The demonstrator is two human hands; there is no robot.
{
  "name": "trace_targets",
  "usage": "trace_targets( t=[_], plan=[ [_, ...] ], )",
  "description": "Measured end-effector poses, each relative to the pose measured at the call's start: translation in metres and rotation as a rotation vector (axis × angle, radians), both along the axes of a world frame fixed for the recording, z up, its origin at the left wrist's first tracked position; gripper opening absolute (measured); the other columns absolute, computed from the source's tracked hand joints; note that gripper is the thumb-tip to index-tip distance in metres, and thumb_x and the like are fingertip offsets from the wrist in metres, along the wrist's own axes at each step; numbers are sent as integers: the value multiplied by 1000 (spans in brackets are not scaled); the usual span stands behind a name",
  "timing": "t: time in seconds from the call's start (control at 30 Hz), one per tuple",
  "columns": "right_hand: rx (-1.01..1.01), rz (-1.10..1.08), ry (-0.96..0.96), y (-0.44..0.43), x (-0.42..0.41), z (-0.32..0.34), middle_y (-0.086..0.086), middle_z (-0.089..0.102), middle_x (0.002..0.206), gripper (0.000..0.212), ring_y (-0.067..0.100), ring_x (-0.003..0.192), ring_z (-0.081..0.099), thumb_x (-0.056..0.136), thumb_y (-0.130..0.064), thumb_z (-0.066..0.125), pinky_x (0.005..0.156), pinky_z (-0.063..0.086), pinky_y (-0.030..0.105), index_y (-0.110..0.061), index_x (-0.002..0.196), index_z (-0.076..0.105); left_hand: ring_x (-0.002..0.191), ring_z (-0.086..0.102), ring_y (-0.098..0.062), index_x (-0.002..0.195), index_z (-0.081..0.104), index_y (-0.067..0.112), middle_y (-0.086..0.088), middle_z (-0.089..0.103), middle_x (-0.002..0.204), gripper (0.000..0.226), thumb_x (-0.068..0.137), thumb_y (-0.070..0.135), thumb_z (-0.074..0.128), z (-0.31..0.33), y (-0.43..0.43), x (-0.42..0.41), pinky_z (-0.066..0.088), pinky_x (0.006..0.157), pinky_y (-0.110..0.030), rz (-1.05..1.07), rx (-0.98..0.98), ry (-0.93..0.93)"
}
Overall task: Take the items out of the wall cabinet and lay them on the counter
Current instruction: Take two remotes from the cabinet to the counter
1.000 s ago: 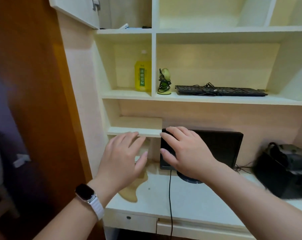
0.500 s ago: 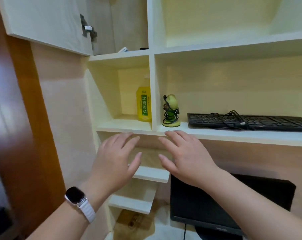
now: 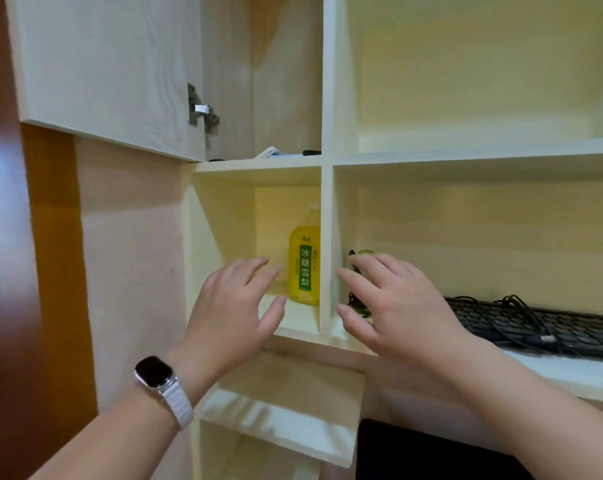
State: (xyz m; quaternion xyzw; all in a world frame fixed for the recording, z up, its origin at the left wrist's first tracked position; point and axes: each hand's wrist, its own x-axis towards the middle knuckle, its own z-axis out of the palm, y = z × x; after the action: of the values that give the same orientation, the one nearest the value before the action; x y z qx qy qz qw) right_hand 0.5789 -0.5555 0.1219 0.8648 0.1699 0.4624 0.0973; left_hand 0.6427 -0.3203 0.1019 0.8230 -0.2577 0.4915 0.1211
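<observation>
The wall cabinet [image 3: 262, 81] at the upper left stands with its door [image 3: 106, 67] swung open. On its floor lie a white flat item [image 3: 268, 152] and a small dark item [image 3: 310, 152], mostly hidden by the shelf edge. My left hand [image 3: 237, 306], a watch on its wrist, is raised with fingers spread in front of the cubby below, holding nothing. My right hand [image 3: 393, 299] is raised beside it, fingers apart and empty, covering a green figure wrapped in black cable [image 3: 360, 254].
A yellow drink bottle [image 3: 304, 258] stands in the cubby under the cabinet. A black keyboard [image 3: 542, 323] with its cable lies on the long shelf at the right. A dark monitor [image 3: 431, 452] is at the bottom. A brown wooden panel [image 3: 12, 237] runs along the left.
The view has tilted upward from the counter to the open cabinet. Both hands have risen from monitor height to the level of the bottle shelf, staying open and empty.
</observation>
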Motion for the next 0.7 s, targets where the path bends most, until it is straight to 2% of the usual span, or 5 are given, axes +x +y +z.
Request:
trace_targets(
  t=[0.23, 0.37, 0.5, 0.6, 0.7],
  plan=[
    [-86, -37, -92, 26, 25, 54, 11, 63, 122, 51, 32, 111, 57, 90, -49, 42, 85, 48, 42, -13, 120, 63, 120, 52, -23, 125, 62, 17, -3, 60, 129, 50, 86, 45, 48, 69, 13, 47, 45, 96, -41, -66, -101, -70],
    [-139, -69, -163, 46, 44, 97, 13, 64, 118, 51, 34, 108, 58, 88, -47, 44, 86, 47, 42, -12, 117, 64, 123, 47, -22, 130, 58, 17, -2, 56, 131, 47, 89, 40, 54, 124, 20, 76, 37, 102, -36, -140, -191, -61],
    [-196, -146, -185, 65, 58, 139, 10, 63, 116, 54, 33, 108, 58, 87, -48, 37, 87, 46, 42, -12, 118, 61, 125, 46, -21, 133, 54, 18, -2, 54, 133, 47, 91, 40, 53, 174, 21, 103, 33, 104, -32, -222, -152, -23],
    [-266, -255, -118, 75, 66, 165, 7, 62, 120, 61, 30, 112, 56, 86, -53, 26, 96, 41, 44, -17, 126, 55, 130, 45, -18, 136, 52, 21, 1, 52, 138, 47, 93, 38, 55, 207, 16, 117, 35, 107, -32, -264, -64, 66],
    [-398, -427, -53, 79, 76, 185, 3, 59, 123, 63, 26, 116, 54, 88, -59, 19, 112, 24, 47, -22, 129, 49, 130, 46, -17, 138, 50, 25, 1, 49, 143, 49, 90, 33, 56, 231, 7, 129, 36, 101, -28, -277, -52, 207]
  ],
)
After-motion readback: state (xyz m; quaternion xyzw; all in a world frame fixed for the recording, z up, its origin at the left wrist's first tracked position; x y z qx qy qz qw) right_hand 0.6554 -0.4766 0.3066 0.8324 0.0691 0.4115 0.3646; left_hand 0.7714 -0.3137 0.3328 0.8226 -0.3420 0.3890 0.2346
